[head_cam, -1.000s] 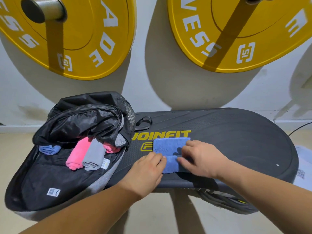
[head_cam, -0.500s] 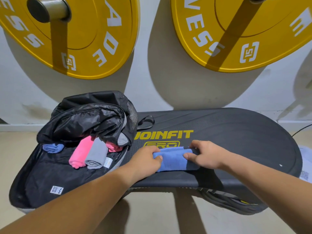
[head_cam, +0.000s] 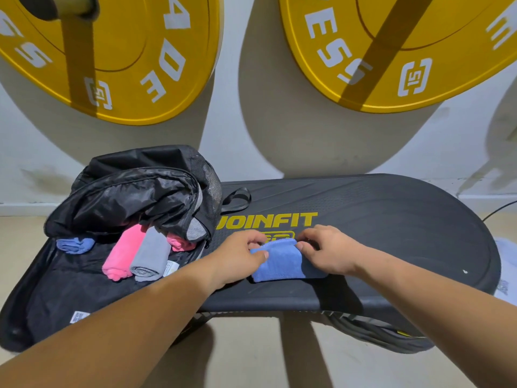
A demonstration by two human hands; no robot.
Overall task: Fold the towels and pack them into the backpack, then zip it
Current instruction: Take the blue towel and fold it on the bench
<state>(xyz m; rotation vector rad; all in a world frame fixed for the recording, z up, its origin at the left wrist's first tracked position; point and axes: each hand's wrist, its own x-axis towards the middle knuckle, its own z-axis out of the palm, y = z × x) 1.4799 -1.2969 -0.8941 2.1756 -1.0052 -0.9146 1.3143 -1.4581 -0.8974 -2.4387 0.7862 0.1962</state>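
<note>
A blue towel (head_cam: 282,261) lies rolled into a thick bundle on the black JOINFIT board (head_cam: 391,219). My left hand (head_cam: 240,256) grips its left end and my right hand (head_cam: 327,253) grips its right end. To the left, the black backpack (head_cam: 126,197) lies unzipped with its flap thrown back. Inside it rest a rolled pink towel (head_cam: 120,253), a rolled grey towel (head_cam: 151,256), a small blue towel (head_cam: 75,245) and another pink towel (head_cam: 179,243) half hidden under the flap.
Two yellow weight plates (head_cam: 134,60) (head_cam: 391,51) hang on the white wall behind the board. A black strap loop (head_cam: 236,200) lies beside the backpack. A white bag (head_cam: 507,264) sits on the floor at the right edge.
The flat folded blue towel has been rolled up toward the far side into a thicker bundle. Both hands shifted from pressing on top to gripping its ends.
</note>
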